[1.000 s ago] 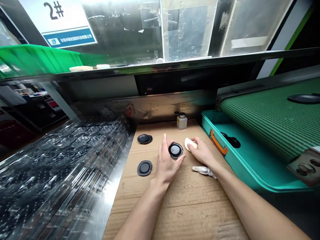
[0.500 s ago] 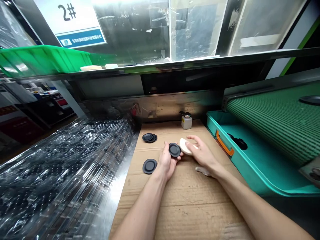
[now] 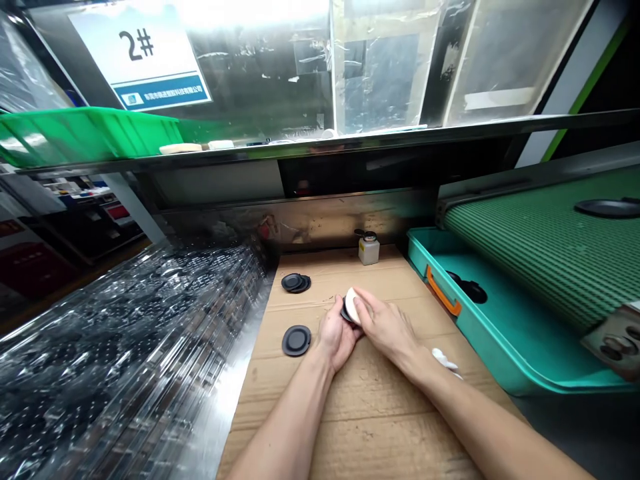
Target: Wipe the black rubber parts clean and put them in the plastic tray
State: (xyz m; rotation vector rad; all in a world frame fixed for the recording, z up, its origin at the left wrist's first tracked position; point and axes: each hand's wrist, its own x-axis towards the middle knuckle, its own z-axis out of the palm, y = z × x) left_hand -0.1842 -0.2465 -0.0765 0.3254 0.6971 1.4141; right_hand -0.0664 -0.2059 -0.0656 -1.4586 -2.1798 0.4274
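My left hand (image 3: 333, 339) is closed around a small black round disc (image 3: 344, 311), most of which is hidden. A white round pad (image 3: 352, 306), pinched in my right hand (image 3: 387, 328), lies against the disc's face. Left of my hands, another black disc (image 3: 297, 341) lies flat on the cardboard (image 3: 390, 427). Beyond it is a small overlapping pile of black discs (image 3: 294, 283). Behind my hands stands a small whitish bottle (image 3: 369, 252) with a dark flip top. A small white crumpled thing (image 3: 444, 360) lies beside my right forearm.
To the right, a teal bin (image 3: 500, 360) with an orange handle holds black parts, beneath a green conveyor belt (image 3: 540, 247) carrying a black part. Clear plastic trays (image 3: 150, 333) are stacked at left. Overhead, a metal shelf (image 3: 300, 152) bears a green basket (image 3: 90, 137).
My right hand has moved left, bringing the white pad onto the black disc in my left hand. The white crumpled thing is now less covered by my right arm. The view has shifted slightly.
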